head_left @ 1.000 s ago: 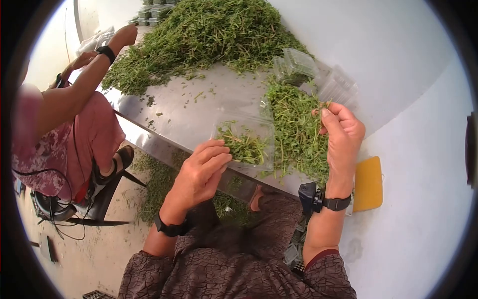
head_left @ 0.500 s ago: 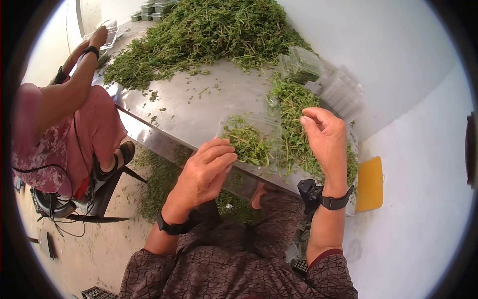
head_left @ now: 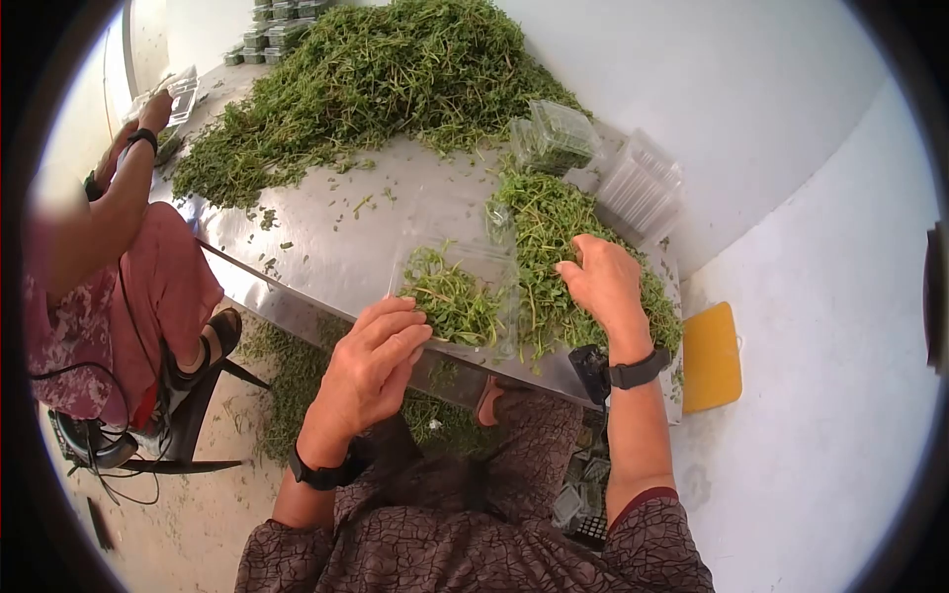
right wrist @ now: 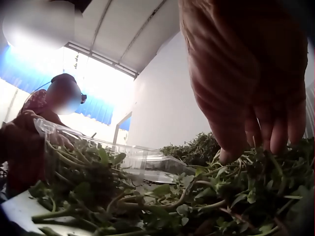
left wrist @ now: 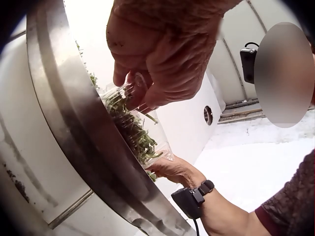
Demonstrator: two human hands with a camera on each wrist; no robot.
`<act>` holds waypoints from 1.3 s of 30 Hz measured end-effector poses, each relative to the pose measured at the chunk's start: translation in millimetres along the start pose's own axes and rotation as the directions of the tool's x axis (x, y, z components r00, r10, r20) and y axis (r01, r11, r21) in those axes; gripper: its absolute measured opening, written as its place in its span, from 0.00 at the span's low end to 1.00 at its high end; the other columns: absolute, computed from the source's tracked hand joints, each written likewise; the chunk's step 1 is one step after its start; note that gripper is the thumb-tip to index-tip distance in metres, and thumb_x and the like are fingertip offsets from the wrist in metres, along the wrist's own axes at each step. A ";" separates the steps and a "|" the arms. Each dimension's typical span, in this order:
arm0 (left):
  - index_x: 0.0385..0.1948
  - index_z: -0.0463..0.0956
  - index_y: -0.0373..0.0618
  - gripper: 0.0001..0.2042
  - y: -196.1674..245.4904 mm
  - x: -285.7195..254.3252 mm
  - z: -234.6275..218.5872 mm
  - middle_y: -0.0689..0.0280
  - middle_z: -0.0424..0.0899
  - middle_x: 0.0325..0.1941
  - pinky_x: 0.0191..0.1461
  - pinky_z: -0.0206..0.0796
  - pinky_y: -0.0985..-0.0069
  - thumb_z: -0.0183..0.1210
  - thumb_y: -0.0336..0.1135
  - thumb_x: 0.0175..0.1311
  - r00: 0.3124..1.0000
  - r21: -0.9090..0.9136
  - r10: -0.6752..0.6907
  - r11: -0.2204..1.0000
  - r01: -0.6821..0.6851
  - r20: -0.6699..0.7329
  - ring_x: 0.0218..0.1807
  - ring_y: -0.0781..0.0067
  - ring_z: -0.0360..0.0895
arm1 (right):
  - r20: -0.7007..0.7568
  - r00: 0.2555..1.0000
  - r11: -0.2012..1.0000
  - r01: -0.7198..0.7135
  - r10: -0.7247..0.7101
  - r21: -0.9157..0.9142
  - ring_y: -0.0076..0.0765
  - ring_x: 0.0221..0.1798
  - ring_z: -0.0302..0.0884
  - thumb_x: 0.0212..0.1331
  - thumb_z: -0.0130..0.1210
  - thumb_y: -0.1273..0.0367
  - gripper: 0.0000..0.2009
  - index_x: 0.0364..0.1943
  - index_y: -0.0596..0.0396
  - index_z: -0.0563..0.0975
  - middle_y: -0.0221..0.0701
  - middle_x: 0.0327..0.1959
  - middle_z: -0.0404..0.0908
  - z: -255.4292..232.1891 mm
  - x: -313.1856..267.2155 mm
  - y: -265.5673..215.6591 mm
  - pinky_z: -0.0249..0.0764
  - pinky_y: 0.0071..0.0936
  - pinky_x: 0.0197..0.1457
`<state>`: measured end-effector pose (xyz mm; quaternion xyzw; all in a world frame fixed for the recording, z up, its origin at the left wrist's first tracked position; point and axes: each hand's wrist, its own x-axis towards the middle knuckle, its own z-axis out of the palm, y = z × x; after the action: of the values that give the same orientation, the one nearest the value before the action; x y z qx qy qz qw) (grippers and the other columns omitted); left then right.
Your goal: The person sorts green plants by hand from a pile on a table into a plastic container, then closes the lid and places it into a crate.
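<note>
A clear plastic box (head_left: 457, 341) holding green sprigs (head_left: 450, 296) stands at the table's near edge. My left hand (head_left: 368, 371) grips its left wall; in the left wrist view the thumb and fingers of the left hand (left wrist: 162, 59) pinch the rim of the box (left wrist: 165, 142). Right of the box, my right hand (head_left: 608, 287) is over a smaller heap of greens (head_left: 544, 227). In the right wrist view the fingertips of the right hand (right wrist: 261, 98) reach down to the stems (right wrist: 246, 167); whether they pinch any is hidden.
A large heap of greens (head_left: 386, 79) covers the table's far part (head_left: 326, 212). Filled boxes (head_left: 561, 138) and stacked empty boxes (head_left: 643, 188) stand by the wall. Another person (head_left: 119, 257) sits at the left. A yellow board (head_left: 712, 356) is at the right.
My right hand has come down and left over the smaller heap. The left hand keeps its grip on the box. The view has shifted, and the other person's hands have moved away to the left.
</note>
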<state>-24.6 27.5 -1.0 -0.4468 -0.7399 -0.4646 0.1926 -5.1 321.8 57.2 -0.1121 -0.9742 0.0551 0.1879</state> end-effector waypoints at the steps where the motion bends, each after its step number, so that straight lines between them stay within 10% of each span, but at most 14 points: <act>1: 0.40 0.79 0.37 0.14 0.1 -0.4 -0.3 0.56 0.82 0.44 0.62 0.68 0.55 0.61 0.16 0.49 1.000 0.000 0.001 1.000 -0.001 0.000 0.55 0.49 0.77 | -0.048 0.998 0.999 0.038 -0.039 -0.007 0.57 0.29 0.79 0.45 0.63 0.72 0.07 0.23 0.62 0.78 0.46 0.21 0.78 5.1 1.7 4.2 0.73 0.46 0.35; 10: 0.40 0.79 0.38 0.14 1.6 0.3 -1.3 0.57 0.82 0.45 0.61 0.69 0.57 0.60 0.16 0.49 1.000 0.013 -0.008 1.000 0.007 0.015 0.55 0.50 0.77 | -0.295 0.951 0.976 -0.027 0.092 0.217 0.51 0.22 0.75 0.45 0.53 0.74 0.03 0.19 0.56 0.76 0.41 0.17 0.76 -19.8 6.8 12.5 0.71 0.40 0.28; 30: 0.40 0.78 0.37 0.14 1.7 2.0 -1.0 0.56 0.81 0.44 0.62 0.69 0.57 0.60 0.16 0.48 1.000 0.023 -0.006 1.000 0.006 0.012 0.55 0.49 0.77 | 0.141 0.982 0.983 -0.101 0.122 -0.152 0.50 0.27 0.77 0.46 0.59 0.70 0.07 0.25 0.61 0.78 0.48 0.22 0.76 2.6 -8.1 19.8 0.71 0.44 0.34; 39: 0.39 0.78 0.36 0.14 2.0 2.3 -0.2 0.56 0.82 0.43 0.60 0.70 0.58 0.60 0.16 0.48 1.000 0.026 0.000 1.000 0.000 0.002 0.55 0.49 0.77 | -0.152 0.964 0.944 -0.169 0.218 0.282 0.48 0.18 0.69 0.47 0.54 0.73 0.06 0.19 0.62 0.74 0.45 0.14 0.71 -24.9 -10.4 34.3 0.66 0.38 0.26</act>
<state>-24.2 28.7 1.7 -0.4448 -0.7460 -0.4545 0.1977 20.5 354.2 71.4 -0.1857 -0.9210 0.1936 0.2825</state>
